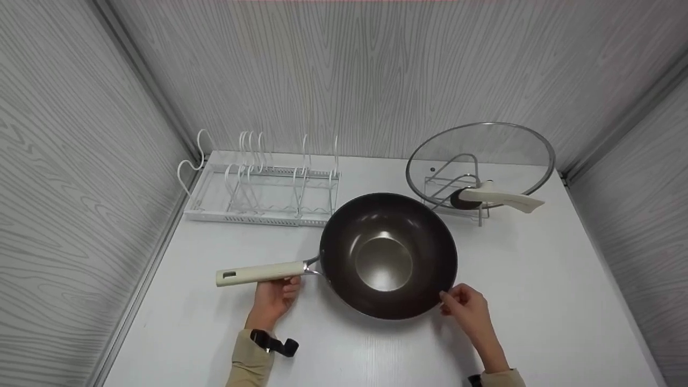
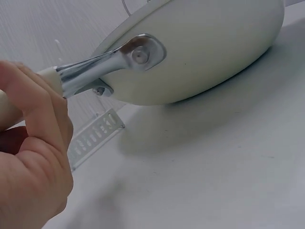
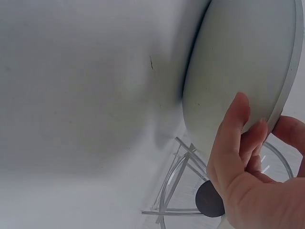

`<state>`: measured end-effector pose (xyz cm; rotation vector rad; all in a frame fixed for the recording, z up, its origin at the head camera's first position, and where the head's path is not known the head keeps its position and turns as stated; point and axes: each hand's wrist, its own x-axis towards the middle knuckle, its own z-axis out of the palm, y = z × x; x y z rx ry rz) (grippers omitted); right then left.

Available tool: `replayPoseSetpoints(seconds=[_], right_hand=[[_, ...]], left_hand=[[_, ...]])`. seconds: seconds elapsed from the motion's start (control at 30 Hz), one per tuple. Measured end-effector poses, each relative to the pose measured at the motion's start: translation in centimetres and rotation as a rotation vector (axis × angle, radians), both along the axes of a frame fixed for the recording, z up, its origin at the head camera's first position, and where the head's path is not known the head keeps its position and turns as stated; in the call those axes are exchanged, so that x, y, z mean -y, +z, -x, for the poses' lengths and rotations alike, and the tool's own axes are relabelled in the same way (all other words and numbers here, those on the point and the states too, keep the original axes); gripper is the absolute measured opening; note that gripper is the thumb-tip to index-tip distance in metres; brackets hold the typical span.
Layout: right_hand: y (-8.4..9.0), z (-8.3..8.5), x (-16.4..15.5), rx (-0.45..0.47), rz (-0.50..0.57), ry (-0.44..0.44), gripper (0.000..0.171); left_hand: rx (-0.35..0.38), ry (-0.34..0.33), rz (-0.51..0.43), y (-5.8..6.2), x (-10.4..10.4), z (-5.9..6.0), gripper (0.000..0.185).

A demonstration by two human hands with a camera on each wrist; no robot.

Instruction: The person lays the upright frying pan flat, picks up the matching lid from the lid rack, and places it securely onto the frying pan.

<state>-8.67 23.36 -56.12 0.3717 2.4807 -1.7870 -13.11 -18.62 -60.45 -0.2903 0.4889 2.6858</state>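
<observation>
A deep wok (image 1: 384, 258), dark inside and pale outside, is low over the white table with its opening facing up. Its cream handle (image 1: 260, 273) points left and joins the body through a metal bracket (image 2: 140, 55). My left hand (image 1: 274, 301) grips the handle from below, fingers curled round it near the bracket. On the opposite side, my right hand (image 1: 468, 312) pinches the rim at the lower right. The right wrist view shows the thumb over the rim and the fingers (image 3: 233, 119) against the pale outer wall.
A white wire rack (image 1: 258, 220) with upright loops stands at the back left. At the back right, a glass lid (image 1: 484, 148) with a cream handle leans on a small metal stand (image 1: 480, 217). Wood-grain panels (image 1: 355, 75) enclose the table at the back and sides.
</observation>
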Motion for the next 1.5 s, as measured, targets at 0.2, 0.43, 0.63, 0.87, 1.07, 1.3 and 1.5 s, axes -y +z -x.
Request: replayPoseSetpoints(seconds=[0.2,0.43,0.63,0.87,1.07,1.3,1.5], right_hand=[[0.3,-0.1,-0.3,-0.022,-0.092,0.022,0.013],[1.1,-0.4,-1.4,-0.185,-0.216,0.049,0.014],[2.5,-0.6,-2.2,-0.321,-0.342,0.044,0.014],[4.8,-0.4,-3.3,-0.580,-0.582,-0.026,0.013],[6.7,0.7,-4.3,-0.779,-0.706,-0.071,0.014],[7.4,1.9,-5.0,-0.925,-0.726,-0.069,0.015],[7.6,2.7,-5.7,-1.006,-0.738,-0.072,0.015]], left_hand=[[0.072,0.130,0.079,0.7,-1.6,-1.0,0.025],[0.001,0.038,0.324,2.1,-3.1,-2.6,0.028],[-0.153,0.000,0.602,4.6,-4.3,-3.7,0.021],[-0.342,-0.033,0.757,8.9,-6.5,-3.8,0.016],[-0.491,-0.035,0.833,12.0,-8.7,-3.2,0.017],[-0.530,0.018,0.956,13.9,-11.5,-2.3,0.022],[-0.606,0.088,1.078,15.2,-13.5,-1.8,0.038]])
